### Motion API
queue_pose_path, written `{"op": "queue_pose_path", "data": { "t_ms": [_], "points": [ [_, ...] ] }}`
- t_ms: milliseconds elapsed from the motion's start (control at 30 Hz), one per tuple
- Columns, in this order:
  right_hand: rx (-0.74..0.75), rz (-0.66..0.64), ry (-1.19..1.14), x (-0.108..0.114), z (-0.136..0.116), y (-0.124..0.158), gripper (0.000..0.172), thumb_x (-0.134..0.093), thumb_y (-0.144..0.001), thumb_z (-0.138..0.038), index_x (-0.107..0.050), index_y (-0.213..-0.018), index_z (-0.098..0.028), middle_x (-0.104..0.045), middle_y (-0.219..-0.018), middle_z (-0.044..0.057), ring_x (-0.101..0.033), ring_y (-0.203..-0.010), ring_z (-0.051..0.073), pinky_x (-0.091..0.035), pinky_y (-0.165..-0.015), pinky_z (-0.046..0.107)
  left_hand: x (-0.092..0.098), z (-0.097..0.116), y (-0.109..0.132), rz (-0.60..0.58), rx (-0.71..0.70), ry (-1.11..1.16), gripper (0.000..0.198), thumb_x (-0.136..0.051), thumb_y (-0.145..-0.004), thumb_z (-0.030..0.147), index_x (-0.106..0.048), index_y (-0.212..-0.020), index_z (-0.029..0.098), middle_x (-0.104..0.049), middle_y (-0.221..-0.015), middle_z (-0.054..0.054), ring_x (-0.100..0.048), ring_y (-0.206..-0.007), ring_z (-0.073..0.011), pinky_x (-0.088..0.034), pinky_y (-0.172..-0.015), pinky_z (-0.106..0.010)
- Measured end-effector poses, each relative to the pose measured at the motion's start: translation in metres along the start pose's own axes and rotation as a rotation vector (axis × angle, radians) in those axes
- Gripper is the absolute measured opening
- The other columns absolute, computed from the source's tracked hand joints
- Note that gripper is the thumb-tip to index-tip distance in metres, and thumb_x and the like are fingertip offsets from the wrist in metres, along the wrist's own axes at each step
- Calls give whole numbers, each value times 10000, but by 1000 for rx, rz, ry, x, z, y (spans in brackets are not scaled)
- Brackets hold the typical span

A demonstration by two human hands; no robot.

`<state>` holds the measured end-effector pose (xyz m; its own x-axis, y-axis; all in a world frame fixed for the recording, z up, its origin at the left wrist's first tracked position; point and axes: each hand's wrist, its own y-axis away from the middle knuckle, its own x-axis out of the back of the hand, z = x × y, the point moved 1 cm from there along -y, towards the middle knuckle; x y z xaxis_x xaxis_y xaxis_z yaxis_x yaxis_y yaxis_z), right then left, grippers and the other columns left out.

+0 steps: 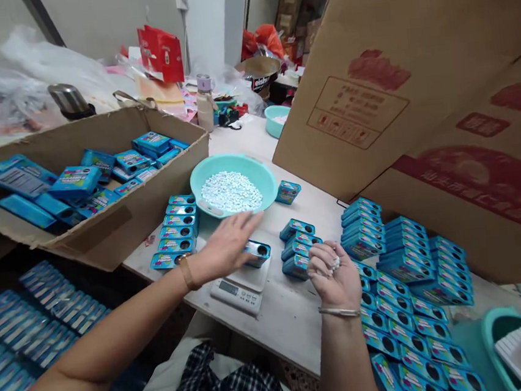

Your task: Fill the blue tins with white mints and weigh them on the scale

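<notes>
My left hand (228, 244) reaches out flat with fingers stretched, hovering over a small blue tin (257, 252) that sits on a white digital scale (244, 283). My right hand (332, 271) is cupped and closed on a few small white tablets (336, 264), held just right of the scale. A teal bowl (207, 175) full of white tablets stands beyond the scale. Small blue tins lie in a column (176, 231) left of the scale and in a cluster (298, 247) beside my right hand.
An open cardboard box (107, 229) of flat blue packs stands at the left. Rows of blue tins (408, 292) cover the table at right, under large tilted cartons (415, 82). A second teal bowl (276, 120), a bottle (205, 102) and clutter sit at the back.
</notes>
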<state>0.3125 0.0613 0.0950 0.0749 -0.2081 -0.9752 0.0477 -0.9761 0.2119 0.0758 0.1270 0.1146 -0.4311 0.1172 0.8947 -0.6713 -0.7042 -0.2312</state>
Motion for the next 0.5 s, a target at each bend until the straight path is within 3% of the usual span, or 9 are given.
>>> {"op": "queue_pose_path", "data": {
  "t_ms": [100,200,267,367,500],
  "points": [
    [1,-3,24,0,8,-13,231,-486,-853,-63,-364,-745,-228,-411,-571,-81,-463,-492,75,-324,-385,158,37,-10,19,221,105,153,734,-589,-895,368,-200,-1506,252,-343,-1521,-113,-321,-1403,-262,-287,-1162,-436],
    [35,26,96,6,15,-24,179,-495,-848,-92,-390,-784,-221,-497,-661,-63,-413,-444,56,-315,-359,167,49,-19,37,286,210,301,638,-591,-895,403,-325,-1462,281,-448,-1467,-76,-421,-1350,-252,-359,-1127,-433],
    [60,42,158,8,20,-31,143,-507,-849,-124,-407,-803,-216,-517,-700,-52,-392,-429,50,-317,-352,172,44,-22,44,273,237,367,596,-611,-884,405,-395,-1425,282,-495,-1428,-67,-456,-1323,-248,-385,-1111,-429],
    [79,47,226,5,28,-39,150,-534,-849,-166,-414,-773,-213,-433,-622,-69,-405,-442,61,-316,-361,166,30,-24,43,237,215,415,572,-641,-866,395,-448,-1389,272,-521,-1400,-64,-470,-1308,-240,-388,-1112,-418],
    [80,77,282,-2,38,-51,137,-526,-863,-202,-436,-759,-204,-352,-574,-81,-378,-432,64,-310,-366,168,11,-29,33,191,139,428,622,-656,-858,382,-404,-1414,266,-508,-1404,-73,-462,-1309,-233,-394,-1108,-421]
  ]
}}
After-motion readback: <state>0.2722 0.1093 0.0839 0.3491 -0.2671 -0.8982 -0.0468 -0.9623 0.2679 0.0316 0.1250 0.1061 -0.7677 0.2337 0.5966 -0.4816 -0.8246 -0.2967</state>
